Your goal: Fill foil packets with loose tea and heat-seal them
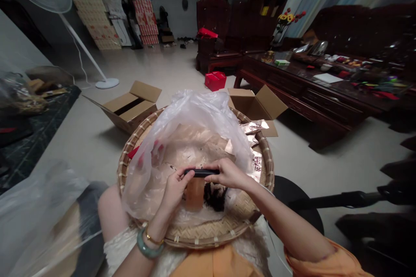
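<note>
Left hand [177, 186] and right hand [229, 174] both clamped on slim black bar [202, 173] | lower centre: orange-brown translucent pouch [194, 197] hangs beneath.

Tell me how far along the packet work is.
Apparently done: several gold packets with dark writing lie at the right of the wicker tray; whether they are closed can't be told. In hand: the left hand and right hand hold a black bar across the top of an orange-brown pouch. Apparently left: dark loose flakes beside the pouch, on the plastic bag.
</note>
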Demonstrator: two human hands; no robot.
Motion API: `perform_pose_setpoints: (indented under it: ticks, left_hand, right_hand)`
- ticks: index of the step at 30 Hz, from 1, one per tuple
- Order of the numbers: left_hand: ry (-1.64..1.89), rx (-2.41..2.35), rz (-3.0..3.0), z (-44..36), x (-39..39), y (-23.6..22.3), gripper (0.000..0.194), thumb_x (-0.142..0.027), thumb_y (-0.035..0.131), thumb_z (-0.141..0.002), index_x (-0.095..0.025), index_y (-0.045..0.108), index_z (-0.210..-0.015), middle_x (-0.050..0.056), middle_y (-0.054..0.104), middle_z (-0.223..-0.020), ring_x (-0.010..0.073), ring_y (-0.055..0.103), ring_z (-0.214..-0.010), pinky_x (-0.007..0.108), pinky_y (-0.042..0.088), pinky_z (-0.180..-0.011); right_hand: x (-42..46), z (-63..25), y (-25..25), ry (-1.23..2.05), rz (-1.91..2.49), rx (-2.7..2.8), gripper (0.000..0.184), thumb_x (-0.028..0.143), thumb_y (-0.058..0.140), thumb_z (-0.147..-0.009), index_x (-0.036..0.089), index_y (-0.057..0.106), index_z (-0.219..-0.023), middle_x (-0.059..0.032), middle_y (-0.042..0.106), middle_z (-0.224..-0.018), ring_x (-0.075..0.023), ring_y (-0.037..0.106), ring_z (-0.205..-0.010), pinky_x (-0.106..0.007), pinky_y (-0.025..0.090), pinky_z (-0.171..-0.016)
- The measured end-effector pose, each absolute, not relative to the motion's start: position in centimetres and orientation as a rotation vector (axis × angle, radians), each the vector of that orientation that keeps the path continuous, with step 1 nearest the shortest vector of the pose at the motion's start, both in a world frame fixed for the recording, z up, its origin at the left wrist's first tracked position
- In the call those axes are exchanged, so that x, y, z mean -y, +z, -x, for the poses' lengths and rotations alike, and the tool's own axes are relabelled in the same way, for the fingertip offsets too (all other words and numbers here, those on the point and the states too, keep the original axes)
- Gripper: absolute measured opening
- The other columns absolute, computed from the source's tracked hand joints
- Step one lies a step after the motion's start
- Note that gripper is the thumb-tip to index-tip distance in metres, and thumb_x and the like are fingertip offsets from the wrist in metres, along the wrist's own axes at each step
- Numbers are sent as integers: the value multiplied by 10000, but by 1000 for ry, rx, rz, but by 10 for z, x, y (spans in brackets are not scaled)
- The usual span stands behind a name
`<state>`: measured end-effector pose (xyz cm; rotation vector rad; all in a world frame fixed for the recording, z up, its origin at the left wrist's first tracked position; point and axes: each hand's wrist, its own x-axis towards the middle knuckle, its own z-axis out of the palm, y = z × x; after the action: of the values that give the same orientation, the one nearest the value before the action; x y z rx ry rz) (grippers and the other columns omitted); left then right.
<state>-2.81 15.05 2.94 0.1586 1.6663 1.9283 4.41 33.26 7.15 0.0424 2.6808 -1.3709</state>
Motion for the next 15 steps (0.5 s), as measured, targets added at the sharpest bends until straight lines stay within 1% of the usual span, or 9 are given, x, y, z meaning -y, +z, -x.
perform_pose_setpoints:
  ticks: [3, 6, 11, 13, 15]
  left_hand:
    - [1903, -1735, -168, 31, -153, 33, 450, -453, 788, -571, -118, 710, -861, 59, 714, -788, 164, 625, -713, 218, 458, -626]
    - [1933, -1811, -168, 31, -155, 34, 404, -441, 788, -560, -123, 716, -799, 36, 692, -711, 143, 591, -651, 211, 439, -599]
    - [1941, -1844, -187, 33, -155, 33, 356, -427, 781, -571, -132, 713, -759, 34, 692, -718, 153, 600, -684, 218, 451, -631]
    - [1918, -1844, -191, 35, -154, 33, 352, -423, 780, -578, -131, 707, -760, 42, 698, -738, 167, 615, -713, 228, 464, -651]
    - [1889, -1800, -187, 36, -154, 33, 383, -416, 786, -581, -126, 699, -815, 53, 708, -785, 179, 632, -758, 236, 477, -681]
  right_hand:
    - [-333, -45, 68, -1391, -38, -2674, 314, 345, 660, -771, 198, 733, -1039, -13, 714, -773, -174, 610, -698, -215, 392, -602]
    - [-331, -44, 65, -1414, -54, -2655, 309, 347, 654, -776, 195, 733, -1033, -10, 716, -776, -177, 617, -707, -218, 402, -614]
    - [-327, -43, 57, -1413, -132, -2661, 351, 356, 669, -759, 197, 725, -1067, -28, 733, -859, -212, 637, -788, -238, 422, -654]
    - [-327, -42, 53, -1419, -143, -2664, 352, 358, 668, -757, 206, 724, -1069, -23, 733, -854, -213, 638, -794, -242, 424, -663]
    - [-327, -41, 49, -1440, -157, -2666, 346, 355, 667, -753, 201, 728, -1057, -14, 727, -822, -209, 634, -783, -242, 422, -654]
